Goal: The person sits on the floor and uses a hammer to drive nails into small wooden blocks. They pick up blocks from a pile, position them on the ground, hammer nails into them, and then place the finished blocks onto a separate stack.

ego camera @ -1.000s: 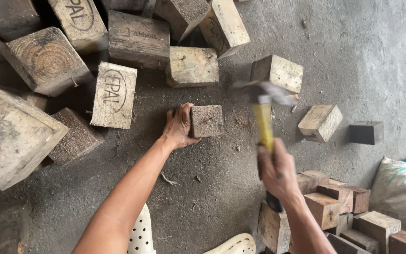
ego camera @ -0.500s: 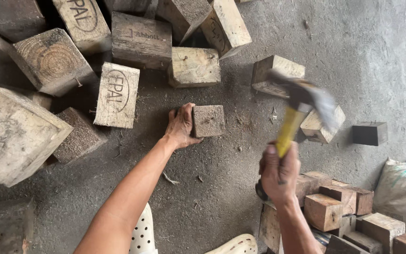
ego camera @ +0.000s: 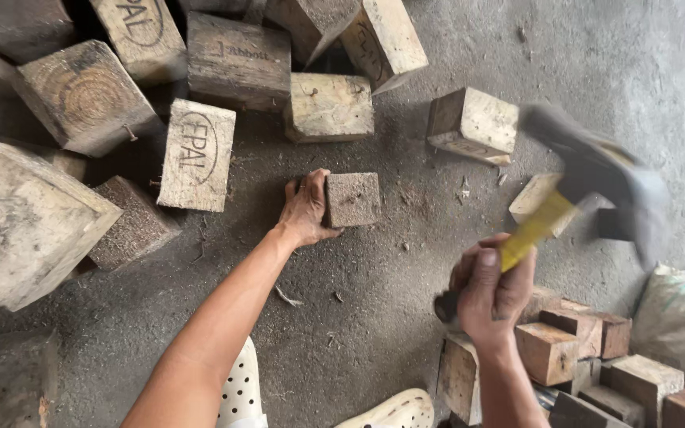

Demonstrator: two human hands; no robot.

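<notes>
hammer head motion-blurred, right hand gripping handle, left hand partly covering block

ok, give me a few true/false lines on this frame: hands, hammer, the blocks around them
1. The left hand grips the side of a small wooden block that lies on the concrete floor. True.
2. The right hand holds a hammer with a yellow handle. True.
3. The hammer head rests on the small block. False: it is raised to the right of the block, blurred, well apart from it.
4. A stack of small wooden blocks sits by the right hand, at lower right. True.
5. The large blocks at upper left are painted red. False: they are bare, weathered wood.
6. The left hand is empty and lifted off the floor. False: it is down at the floor, holding the small block.
</notes>
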